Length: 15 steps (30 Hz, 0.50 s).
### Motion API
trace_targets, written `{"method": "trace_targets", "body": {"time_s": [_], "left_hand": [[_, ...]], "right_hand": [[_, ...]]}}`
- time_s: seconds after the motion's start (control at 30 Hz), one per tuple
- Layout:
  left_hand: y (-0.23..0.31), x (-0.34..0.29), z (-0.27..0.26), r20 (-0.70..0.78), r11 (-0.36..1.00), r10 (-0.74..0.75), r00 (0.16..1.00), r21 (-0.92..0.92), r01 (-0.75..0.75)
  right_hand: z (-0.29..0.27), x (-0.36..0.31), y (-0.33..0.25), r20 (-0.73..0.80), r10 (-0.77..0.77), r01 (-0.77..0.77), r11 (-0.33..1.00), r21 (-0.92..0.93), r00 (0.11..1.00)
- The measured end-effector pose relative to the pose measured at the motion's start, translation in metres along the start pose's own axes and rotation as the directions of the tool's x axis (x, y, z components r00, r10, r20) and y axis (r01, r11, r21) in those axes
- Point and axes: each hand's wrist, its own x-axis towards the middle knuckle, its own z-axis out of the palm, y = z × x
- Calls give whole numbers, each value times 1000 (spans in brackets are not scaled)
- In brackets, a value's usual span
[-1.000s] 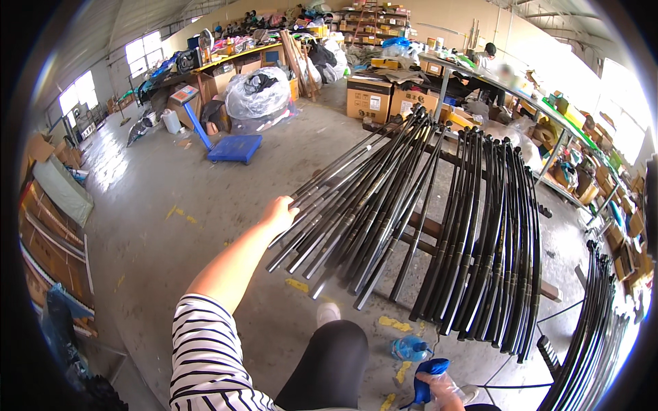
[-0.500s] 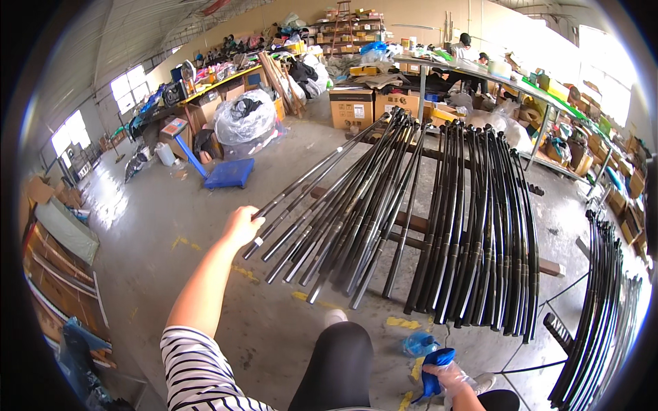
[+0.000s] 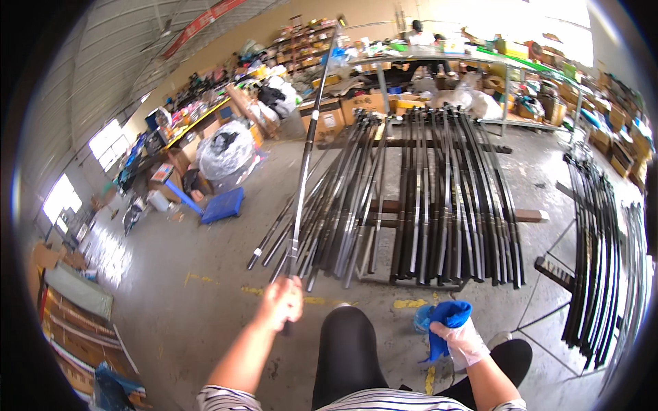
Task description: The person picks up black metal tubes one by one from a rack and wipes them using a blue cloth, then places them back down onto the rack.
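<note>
Grips a black pole (image 3: pixel 305 168) low down in the curled left hand (image 3: pixel 282 303); clutches a blue cloth (image 3: pixel 452 314) in the plastic-gloved right hand (image 3: pixel 465 341). Slants the pole upward, near the laid-out black rods (image 3: pixel 449 205).

Left of and beyond the left hand's (image 3: pixel 283 303) grip sits a blue platform scale (image 3: pixel 223 205), a plastic-wrapped bundle (image 3: pixel 218 163) just behind it. Farther beyond the grip are cardboard cartons (image 3: pixel 323 121), loaded shelving (image 3: pixel 319 40) and a metal-legged worktable (image 3: pixel 382 85). Right of the grip is a translucent blue bottle (image 3: pixel 421 319); far left, brown cardboard (image 3: pixel 79 337).
</note>
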Motion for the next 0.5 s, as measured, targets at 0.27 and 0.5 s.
{"method": "trace_targets", "body": {"time_s": [0.27,0.5], "left_hand": [[-147,0,224,581,992,26,813,88,-95],[-168,8,320,865,760,55,499,288,-583]], "right_hand": [[6,-42,-153,-100,-450,337,782,-524,888],[-54,-117,-174,-326,-619,-126,344,-930,714]]}}
